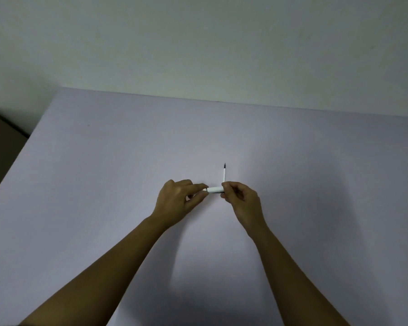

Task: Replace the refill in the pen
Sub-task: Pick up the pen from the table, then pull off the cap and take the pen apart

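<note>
A short white pen barrel lies level between both hands, above the middle of the table. My left hand pinches its left end with thumb and forefinger. My right hand closes over its right end. A thin white refill with a dark tip stands up out of my right hand's fingers, pointing away from me. How the refill meets the barrel is hidden by the fingers.
The pale lilac table fills the view, its far edge against a plain light wall. A dark brown object sits beyond the table's left edge.
</note>
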### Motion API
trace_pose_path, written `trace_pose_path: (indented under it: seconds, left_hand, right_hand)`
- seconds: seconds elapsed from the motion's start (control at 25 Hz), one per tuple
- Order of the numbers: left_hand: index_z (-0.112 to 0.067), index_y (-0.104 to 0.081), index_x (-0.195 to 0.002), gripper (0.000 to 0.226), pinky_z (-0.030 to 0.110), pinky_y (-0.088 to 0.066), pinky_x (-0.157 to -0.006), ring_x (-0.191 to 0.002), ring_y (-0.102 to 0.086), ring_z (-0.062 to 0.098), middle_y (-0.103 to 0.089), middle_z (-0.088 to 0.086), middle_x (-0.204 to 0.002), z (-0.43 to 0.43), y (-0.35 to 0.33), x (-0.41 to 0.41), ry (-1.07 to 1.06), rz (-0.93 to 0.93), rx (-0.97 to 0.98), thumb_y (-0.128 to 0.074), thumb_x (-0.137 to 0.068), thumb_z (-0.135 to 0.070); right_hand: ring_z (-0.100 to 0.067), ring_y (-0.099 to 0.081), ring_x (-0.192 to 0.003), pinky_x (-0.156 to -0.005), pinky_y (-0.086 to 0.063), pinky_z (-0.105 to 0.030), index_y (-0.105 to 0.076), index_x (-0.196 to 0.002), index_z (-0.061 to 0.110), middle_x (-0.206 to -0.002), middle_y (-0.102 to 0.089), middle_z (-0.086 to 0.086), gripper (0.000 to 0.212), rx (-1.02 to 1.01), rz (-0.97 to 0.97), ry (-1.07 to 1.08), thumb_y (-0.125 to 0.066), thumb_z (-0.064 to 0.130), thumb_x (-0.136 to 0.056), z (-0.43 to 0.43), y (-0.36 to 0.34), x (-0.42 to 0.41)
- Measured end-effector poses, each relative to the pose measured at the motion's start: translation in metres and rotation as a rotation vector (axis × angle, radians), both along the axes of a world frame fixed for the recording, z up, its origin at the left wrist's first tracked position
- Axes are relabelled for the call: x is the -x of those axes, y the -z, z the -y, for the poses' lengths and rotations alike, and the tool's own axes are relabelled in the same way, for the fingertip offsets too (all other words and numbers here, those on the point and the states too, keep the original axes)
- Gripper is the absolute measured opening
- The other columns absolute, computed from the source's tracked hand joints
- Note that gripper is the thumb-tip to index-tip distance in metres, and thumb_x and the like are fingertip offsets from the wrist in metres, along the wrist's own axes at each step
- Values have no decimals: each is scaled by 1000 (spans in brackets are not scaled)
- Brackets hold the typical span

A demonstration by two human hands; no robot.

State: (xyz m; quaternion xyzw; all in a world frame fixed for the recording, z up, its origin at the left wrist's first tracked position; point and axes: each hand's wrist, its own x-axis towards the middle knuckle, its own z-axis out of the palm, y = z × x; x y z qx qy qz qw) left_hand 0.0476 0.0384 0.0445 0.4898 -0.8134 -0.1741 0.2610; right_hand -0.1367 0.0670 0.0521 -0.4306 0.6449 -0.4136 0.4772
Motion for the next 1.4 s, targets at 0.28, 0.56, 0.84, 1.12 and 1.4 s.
trace_pose_path:
  seconds: [0.28, 0.56, 0.84, 1.12, 1.4]
  left_hand:
    - [-33, -72, -91, 35, 30, -20, -55, -45, -38, 10, -46, -9, -49, -15, 8, -4, -105, 75, -17, -45, -84, -54]
    - [-21, -67, -106, 48, 13, -33, -61, -61, -49, 0, -50, -15, -68, -18, 15, -29, -129, -8, -230, -41, -82, -52]
    - [-16, -62, -104, 15, 6, -35, -58, -64, -50, 1, -54, -14, -74, -31, 16, -28, -133, -86, -364, -53, -92, -21]
    - [-14, -62, -107, 18, 3, -36, -61, -70, -52, 0, -59, -6, -82, -34, 12, -28, -102, -98, -309, -54, -92, -18]
    - [-14, -62, -112, 24, 4, -34, -64, -69, -49, 1, -51, -4, -76, -30, -1, -27, -63, -67, -229, -56, -90, -11]
  right_hand:
    - [-10, -70, -76, -80, -55, -24, -69, -94, 15, -81, -70, 1, 11, -10, -13, -51, -60, 15, -87, -8, 10, -3]
    - [-20, -68, -83, -85, -53, -35, -63, -97, 16, -80, -68, 3, 10, -130, 7, 66, -61, 17, -87, -12, 38, 21]
    - [-29, -68, -84, -83, -53, -37, -68, -84, 7, -83, -71, -15, 6, -218, -274, -32, -66, 12, -81, -26, 76, 10]
    - [-26, -63, -84, -83, -51, -36, -64, -98, 0, -91, -69, -16, 22, -186, -391, 10, -67, 15, -81, -25, 86, 6]
    - [-23, -63, -83, -73, -40, -20, -66, -101, 6, -95, -68, -15, 19, 53, -535, -66, -56, 17, -90, -10, 34, 21]
